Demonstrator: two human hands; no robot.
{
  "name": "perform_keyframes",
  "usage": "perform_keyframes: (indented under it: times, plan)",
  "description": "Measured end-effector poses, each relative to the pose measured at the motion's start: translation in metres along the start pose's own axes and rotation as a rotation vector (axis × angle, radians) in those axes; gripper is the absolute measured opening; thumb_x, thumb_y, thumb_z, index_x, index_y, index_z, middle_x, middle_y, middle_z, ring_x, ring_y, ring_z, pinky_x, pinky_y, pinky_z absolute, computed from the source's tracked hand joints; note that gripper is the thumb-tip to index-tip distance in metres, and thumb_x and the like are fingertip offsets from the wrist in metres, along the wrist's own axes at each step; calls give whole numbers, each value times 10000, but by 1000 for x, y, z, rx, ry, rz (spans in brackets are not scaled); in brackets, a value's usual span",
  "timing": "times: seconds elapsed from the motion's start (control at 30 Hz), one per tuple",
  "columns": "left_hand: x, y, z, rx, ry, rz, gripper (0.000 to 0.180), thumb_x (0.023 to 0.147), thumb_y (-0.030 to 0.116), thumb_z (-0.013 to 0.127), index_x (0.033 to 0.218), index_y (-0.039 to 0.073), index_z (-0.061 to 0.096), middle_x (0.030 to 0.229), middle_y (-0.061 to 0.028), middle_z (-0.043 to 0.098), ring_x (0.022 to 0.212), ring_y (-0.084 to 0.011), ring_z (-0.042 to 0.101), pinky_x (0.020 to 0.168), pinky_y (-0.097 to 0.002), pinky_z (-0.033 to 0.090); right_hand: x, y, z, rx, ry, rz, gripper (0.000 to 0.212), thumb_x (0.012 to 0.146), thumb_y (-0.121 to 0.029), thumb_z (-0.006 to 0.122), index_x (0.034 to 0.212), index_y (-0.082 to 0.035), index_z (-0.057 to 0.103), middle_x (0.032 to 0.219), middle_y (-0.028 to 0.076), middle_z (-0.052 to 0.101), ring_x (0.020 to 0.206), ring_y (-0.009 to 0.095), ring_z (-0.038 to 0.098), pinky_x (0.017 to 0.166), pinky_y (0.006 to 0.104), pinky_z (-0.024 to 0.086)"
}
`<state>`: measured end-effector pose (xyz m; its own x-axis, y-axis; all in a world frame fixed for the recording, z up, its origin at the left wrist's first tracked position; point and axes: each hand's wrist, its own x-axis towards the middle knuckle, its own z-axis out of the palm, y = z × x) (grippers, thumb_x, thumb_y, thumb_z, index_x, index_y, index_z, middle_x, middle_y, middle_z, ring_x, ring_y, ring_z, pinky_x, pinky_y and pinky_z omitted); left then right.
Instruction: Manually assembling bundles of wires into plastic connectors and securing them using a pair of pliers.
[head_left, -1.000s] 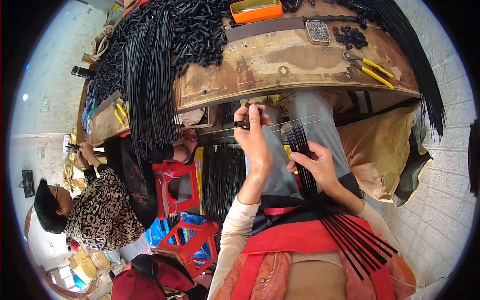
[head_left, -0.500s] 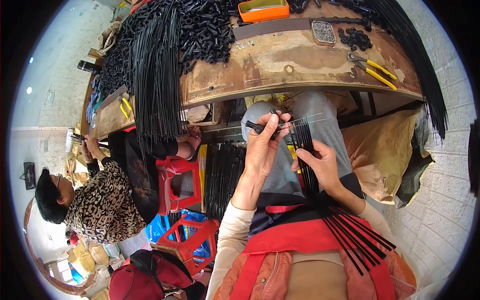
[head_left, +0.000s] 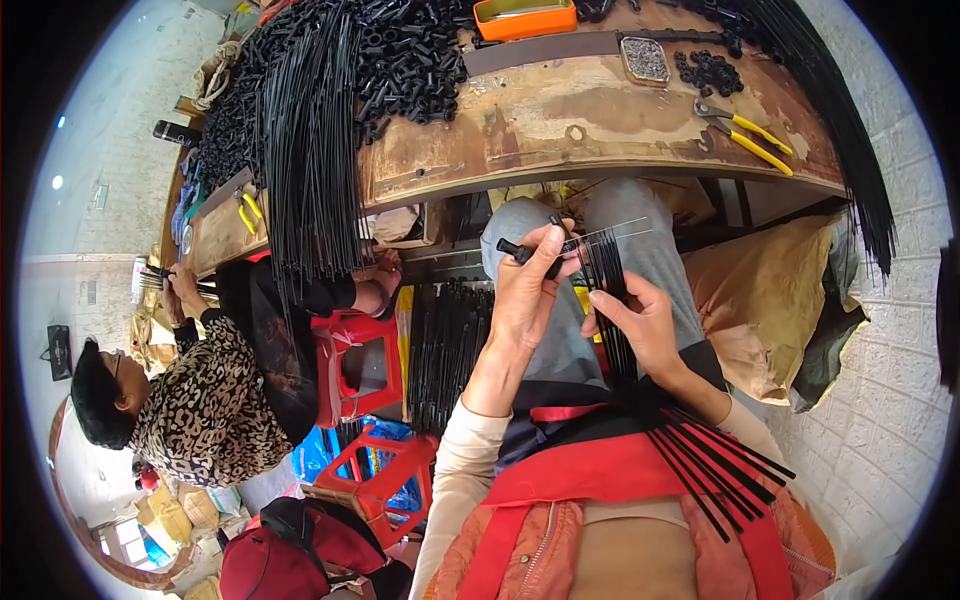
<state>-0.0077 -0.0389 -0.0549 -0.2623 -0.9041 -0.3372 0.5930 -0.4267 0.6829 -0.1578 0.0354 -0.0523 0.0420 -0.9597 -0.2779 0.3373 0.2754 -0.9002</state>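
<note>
Above my lap, my left hand point(head_left: 522, 292) is closed around small black plastic fittings point(head_left: 515, 251), whose flanged ends stick out past the thumb. Just to its right, my right hand point(head_left: 645, 325) grips a bundle of thin black rods point(head_left: 602, 265). The rods' upper ends stand close to my left fingertips, and their lower ends fan out over my red apron point(head_left: 590, 470). Thin metal wires point(head_left: 628, 228) stretch rightward from my left fingers across the rod tops. Whether they pass through the rods is too fine to see.
Ahead stands a wooden bench point(head_left: 540, 125) with heaped black fittings point(head_left: 405, 80), hanging black rods point(head_left: 310, 160), an orange box point(head_left: 525, 18), a dish of small metal pieces point(head_left: 645, 62) and yellow-handled pliers point(head_left: 755, 140). A co-worker point(head_left: 205, 400) sits left, near red stools point(head_left: 385, 490).
Both hands keep their grips and have barely moved. The rod tops and the wires have shifted very slightly up beside my left fingers.
</note>
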Motion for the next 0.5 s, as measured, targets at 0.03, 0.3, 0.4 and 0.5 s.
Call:
perform_keyframes:
  times: [0.03,0.3,0.4,0.5]
  plan:
    - [-1,0,1,0,0,0,254,867,217,728,1030,31,671,1063,-69,662,884,-171,664,781,-282,558,0,1,0,1,4,4,171,933,-148,625,1001,6,597,763,73,652,662,140,652,624,260,535]
    - [-5,0,4,53,16,38,301,869,223,728,1067,6,664,978,-60,672,862,-150,652,765,-281,544,-2,0,1,-5,8,4,176,932,-149,628,1009,7,597,767,71,649,666,141,653,624,262,537]
    - [-4,0,1,53,11,29,304,871,229,725,1067,5,664,964,-58,672,852,-148,649,759,-283,542,-1,2,1,5,-6,0,175,934,-147,624,1009,8,592,765,74,648,668,142,652,629,264,538]
    - [-4,-4,0,9,25,16,315,871,235,724,1074,2,660,952,-59,671,843,-145,645,766,-282,544,-1,0,1,-10,-2,10,175,935,-147,622,1009,8,586,762,76,648,670,144,651,633,267,537]
